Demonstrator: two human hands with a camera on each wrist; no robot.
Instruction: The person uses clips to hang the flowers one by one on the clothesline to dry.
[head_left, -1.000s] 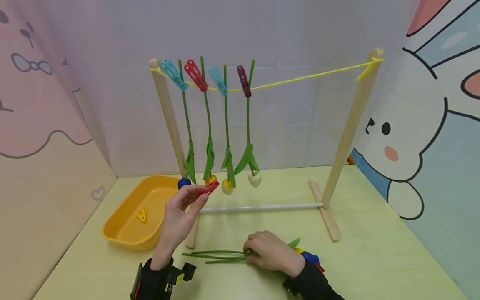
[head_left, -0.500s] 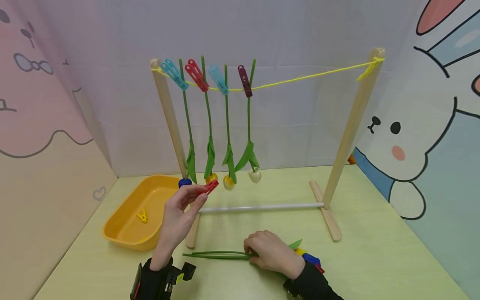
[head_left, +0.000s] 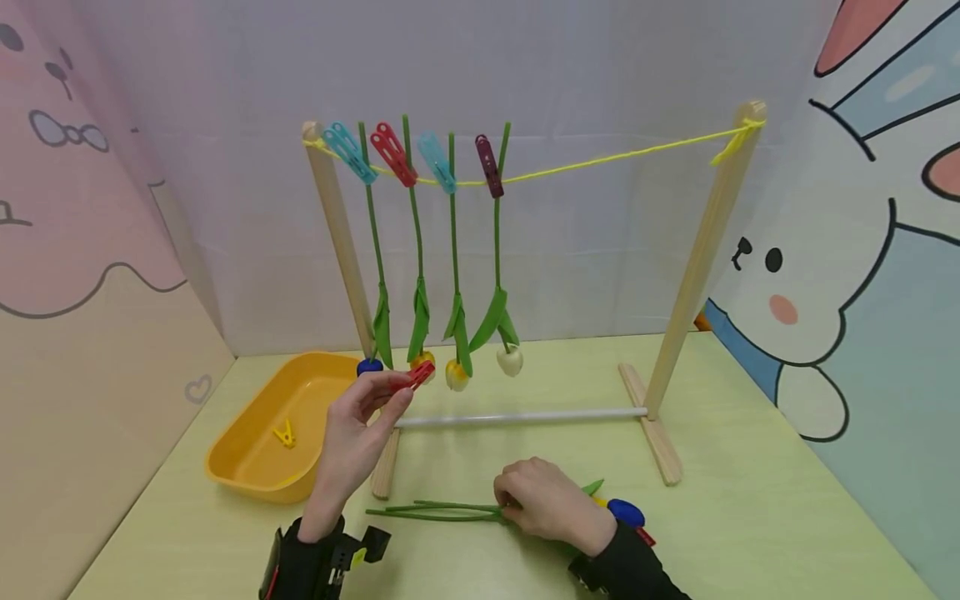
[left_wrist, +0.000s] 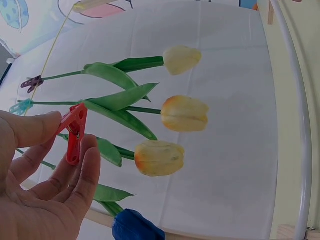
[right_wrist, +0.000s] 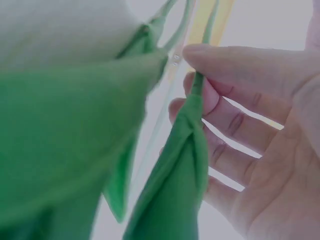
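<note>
In the head view my left hand (head_left: 360,429) is raised before the hanging tulips, pinching a red clothespin (head_left: 422,374). The left wrist view shows that clothespin (left_wrist: 74,134) between thumb and fingers, its legs spread in a V. Low on the table, my right hand (head_left: 551,504) is over loose tulips whose green stems (head_left: 442,511) point left. Seen from the right wrist, thumb and fingertips pinch one tulip stem (right_wrist: 198,85) just above its leaves. A blue tulip head (head_left: 626,512) shows past that wrist; the other heads there are mostly hidden.
A yellow line (head_left: 615,156) runs between two wooden posts (head_left: 693,267). Several tulips hang from it upside down by clothespins, including a dark red one (head_left: 489,166). A white rod (head_left: 525,418) joins the posts low down. At left, an orange basin (head_left: 232,454) holds a yellow clothespin (head_left: 285,433).
My right hand has shifted slightly right, and the loose stems under it have moved, with their spread changing. The left hand stays nearly still with the red clothespin.
</note>
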